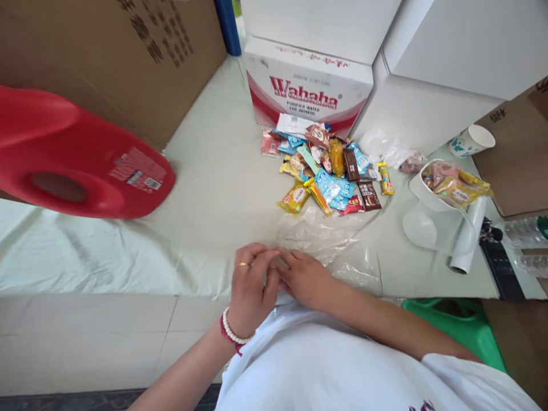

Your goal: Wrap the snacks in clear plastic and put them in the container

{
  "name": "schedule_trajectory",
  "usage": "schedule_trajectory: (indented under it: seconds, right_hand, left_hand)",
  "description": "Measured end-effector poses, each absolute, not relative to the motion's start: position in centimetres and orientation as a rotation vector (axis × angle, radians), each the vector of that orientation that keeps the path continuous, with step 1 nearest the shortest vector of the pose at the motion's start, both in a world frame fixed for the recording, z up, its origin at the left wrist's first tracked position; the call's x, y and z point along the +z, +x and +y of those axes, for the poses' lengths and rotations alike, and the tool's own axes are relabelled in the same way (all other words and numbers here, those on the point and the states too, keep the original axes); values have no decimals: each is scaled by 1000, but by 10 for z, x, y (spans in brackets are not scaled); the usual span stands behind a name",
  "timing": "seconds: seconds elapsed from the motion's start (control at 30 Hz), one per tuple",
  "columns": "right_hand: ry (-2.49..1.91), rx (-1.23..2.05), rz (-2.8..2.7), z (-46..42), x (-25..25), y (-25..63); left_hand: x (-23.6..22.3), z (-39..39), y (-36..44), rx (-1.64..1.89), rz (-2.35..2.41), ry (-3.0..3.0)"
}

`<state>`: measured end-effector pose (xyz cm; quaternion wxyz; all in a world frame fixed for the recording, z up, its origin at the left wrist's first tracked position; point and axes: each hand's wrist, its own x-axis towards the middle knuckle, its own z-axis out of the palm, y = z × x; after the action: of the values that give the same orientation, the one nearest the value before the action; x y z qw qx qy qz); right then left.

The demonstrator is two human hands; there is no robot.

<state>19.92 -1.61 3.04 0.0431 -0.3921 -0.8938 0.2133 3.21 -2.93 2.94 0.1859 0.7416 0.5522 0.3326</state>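
Observation:
My left hand (253,288), with a ring and a white beaded bracelet, is at the table's front edge. Its bent fingers meet those of my right hand (307,281). Both hands are closed, fingertips pressed together; anything between them is hidden. A crumpled clear plastic bag (325,237) lies flat just beyond and beside my right hand. Past the bag is a loose pile of wrapped snacks (336,182), with yellow, blue, brown and red wrappers. A white container (434,193) to the right holds more wrapped snacks, and a clear lid (419,228) lies near it.
A large red jug (85,154) lies on the left before a cardboard box (128,68). At the back is a Wahaha water carton (308,91). On the right are a paper cup (473,141), a white roll (470,237) and plastic bottles (526,233). A green stool (483,337) stands below.

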Motion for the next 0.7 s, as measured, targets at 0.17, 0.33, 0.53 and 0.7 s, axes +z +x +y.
schedule_trajectory:
  seconds: [0.17,0.33,0.53,0.7]
  right_hand:
    - [-1165,846,-2645,-20,26,211]
    - [-1544,768,-1836,-39,50,281]
    - [-1951,899,-1072,-40,30,333]
    - [-1891,1259,-1146,-52,22,364]
  left_hand:
    - [14,-12,61,787,1492,2051]
    - [-5,6,57,422,1487,2353]
    - [-1,-6,55,288,1463,2451]
    - [-1,7,39,289,1427,2485]
